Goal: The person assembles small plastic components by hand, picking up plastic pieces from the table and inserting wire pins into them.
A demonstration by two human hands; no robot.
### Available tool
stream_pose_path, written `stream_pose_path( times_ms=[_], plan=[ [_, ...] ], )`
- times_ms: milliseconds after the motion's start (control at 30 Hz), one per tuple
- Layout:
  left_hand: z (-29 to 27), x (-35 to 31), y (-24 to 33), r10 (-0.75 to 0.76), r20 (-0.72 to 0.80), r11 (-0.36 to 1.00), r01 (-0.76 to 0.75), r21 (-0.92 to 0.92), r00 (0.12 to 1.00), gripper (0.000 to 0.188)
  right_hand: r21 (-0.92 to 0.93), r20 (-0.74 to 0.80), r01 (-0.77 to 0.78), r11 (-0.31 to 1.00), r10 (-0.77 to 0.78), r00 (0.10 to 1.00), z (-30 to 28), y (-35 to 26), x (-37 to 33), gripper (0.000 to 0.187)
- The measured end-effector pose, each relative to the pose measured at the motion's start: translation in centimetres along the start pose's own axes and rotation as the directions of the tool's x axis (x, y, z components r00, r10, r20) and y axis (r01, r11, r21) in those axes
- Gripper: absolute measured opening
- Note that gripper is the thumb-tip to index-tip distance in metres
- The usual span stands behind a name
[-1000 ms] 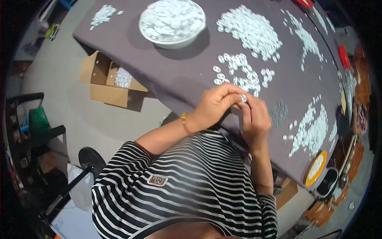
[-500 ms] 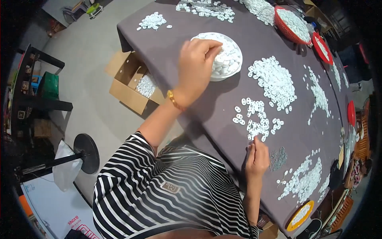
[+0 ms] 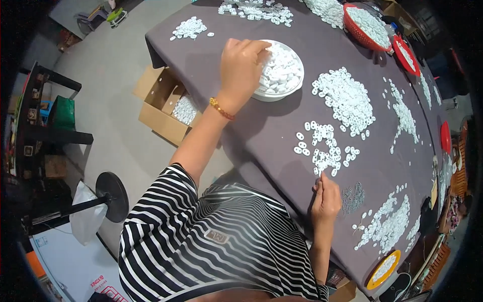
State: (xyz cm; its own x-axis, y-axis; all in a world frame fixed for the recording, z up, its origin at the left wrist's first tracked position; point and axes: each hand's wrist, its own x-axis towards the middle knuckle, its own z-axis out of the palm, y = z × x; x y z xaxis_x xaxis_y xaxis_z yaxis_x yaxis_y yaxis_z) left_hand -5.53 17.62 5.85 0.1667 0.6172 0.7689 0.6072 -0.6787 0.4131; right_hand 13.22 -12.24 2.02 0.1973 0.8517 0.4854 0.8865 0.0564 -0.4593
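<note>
My left hand (image 3: 241,68), with a beaded bracelet at its wrist, hangs over the left side of a white bowl (image 3: 276,97) heaped with small white oval pieces (image 3: 283,70). Its fingers are curled together at the tips, and what they hold, if anything, is hidden. Lower on the table, my right hand (image 3: 327,199) is closed in a pinch at the near edge of a loose group of white two-holed pieces (image 3: 323,136). Too little shows at its fingertips to name anything in the grip. Beside that hand lies a small heap of thin grey metal bits (image 3: 353,198).
A large pile of white pieces (image 3: 344,98) lies past the loose group; another pile (image 3: 390,226) is at the right. A red basket (image 3: 354,27), a red tray (image 3: 401,53) and an orange plate (image 3: 371,286) hold more. An open cardboard box (image 3: 156,116) stands left of the table (image 3: 201,65).
My left hand has shifted slightly left and up, toward the bowl's rim, uncovering more of the pieces in it. The right hand stays in nearly the same place.
</note>
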Motion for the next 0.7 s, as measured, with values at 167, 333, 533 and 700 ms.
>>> stream_pose_path(
  times_ms=[167, 333, 533, 700],
  plan=[
    [-1.3, -1.1, 3.3, 0.051, -0.05, 0.993, -0.056, -0.103, 0.997, 0.017, -0.058, 0.01, -0.057, 0.997, 0.058, 0.998, -0.2, 0.0, -0.3, 0.021],
    [-0.9, -8.1, 8.3, 0.014, 0.359, 0.876, 0.162, -0.454, 0.933, 0.015, -0.039, 0.124, -0.086, 0.996, 0.091, 0.988, -0.1, -0.2, -0.5, 0.023],
    [1.9, -12.2, 8.8, 0.091, 0.396, 0.955, 0.033, -0.295, 0.914, 0.008, -0.054, 0.144, -0.137, 0.989, 0.144, 0.979, -0.8, -0.1, -1.5, 0.022],
    [2.9, -11.6, 9.9, 0.197, 0.39, 0.944, -0.068, -0.322, 0.899, 0.009, -0.091, 0.16, -0.123, 0.988, 0.136, 0.978, -1.0, 0.2, -2.2, 0.029]
  ],
)
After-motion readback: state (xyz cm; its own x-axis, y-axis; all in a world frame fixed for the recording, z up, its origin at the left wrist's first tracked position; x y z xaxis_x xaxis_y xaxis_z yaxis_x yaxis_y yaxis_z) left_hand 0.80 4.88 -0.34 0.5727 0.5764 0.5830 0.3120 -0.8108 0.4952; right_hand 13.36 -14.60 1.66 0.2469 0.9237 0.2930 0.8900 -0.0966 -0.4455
